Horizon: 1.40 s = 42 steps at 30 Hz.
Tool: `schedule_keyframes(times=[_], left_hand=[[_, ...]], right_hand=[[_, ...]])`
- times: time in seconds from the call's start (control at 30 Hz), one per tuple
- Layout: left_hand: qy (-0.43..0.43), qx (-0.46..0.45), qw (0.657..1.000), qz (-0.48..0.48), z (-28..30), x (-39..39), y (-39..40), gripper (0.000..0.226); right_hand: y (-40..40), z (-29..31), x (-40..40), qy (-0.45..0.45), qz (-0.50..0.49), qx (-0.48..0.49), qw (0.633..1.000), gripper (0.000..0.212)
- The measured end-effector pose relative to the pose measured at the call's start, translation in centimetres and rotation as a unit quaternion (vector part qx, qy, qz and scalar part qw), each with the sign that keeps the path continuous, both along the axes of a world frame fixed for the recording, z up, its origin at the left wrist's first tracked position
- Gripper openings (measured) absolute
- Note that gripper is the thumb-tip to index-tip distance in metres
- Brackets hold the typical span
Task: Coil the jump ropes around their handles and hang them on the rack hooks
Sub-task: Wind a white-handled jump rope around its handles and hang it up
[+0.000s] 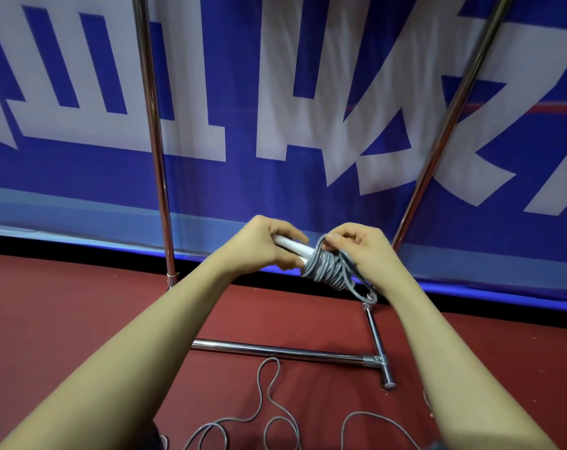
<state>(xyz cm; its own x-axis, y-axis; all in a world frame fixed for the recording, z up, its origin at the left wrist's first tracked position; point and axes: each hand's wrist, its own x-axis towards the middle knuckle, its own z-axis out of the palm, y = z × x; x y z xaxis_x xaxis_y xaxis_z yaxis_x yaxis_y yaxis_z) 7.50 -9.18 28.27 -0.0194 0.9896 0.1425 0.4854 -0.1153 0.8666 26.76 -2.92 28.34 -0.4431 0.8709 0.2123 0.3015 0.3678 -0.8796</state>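
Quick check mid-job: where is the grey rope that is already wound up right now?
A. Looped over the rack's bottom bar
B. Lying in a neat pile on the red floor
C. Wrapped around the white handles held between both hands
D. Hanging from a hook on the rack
C: the coil of grey rope sits around the white handles, gripped by the left hand, while the right hand pinches a strand at the coil.

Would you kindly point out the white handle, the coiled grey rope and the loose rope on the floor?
white handle [292, 246]: head view, on the bare shaft between the hands.
coiled grey rope [324, 267]: head view, middle of the wraps.
loose rope [262, 388]: head view, on a floor loop.
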Motion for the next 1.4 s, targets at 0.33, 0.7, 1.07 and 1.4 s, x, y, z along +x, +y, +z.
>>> schedule_keyframes(times=[0.33,0.7,1.07,1.4], left_hand=[[-0.202,0.148,0.942,0.224,-0.5,3.4,1.2,0.035],[0.06,0.222,0.958,0.172,-2.7,4.0,1.9,0.068],[0.209,0.241,0.944,0.078,-2.1,1.8,2.2,0.079],[0.196,0.225,0.954,-0.015,-2.3,0.7,2.2,0.071]], right_hand=[[-0.4,0.4,-1.4,0.252,-0.093,-0.04,0.962,0.018],[0.4,0.0,-2.1,0.299,-0.064,-0.07,0.949,0.013],[0.5,0.8,-0.8,0.191,0.042,-0.049,0.979,0.018],[0.9,0.1,-0.4,0.129,0.021,-0.054,0.99,0.025]])
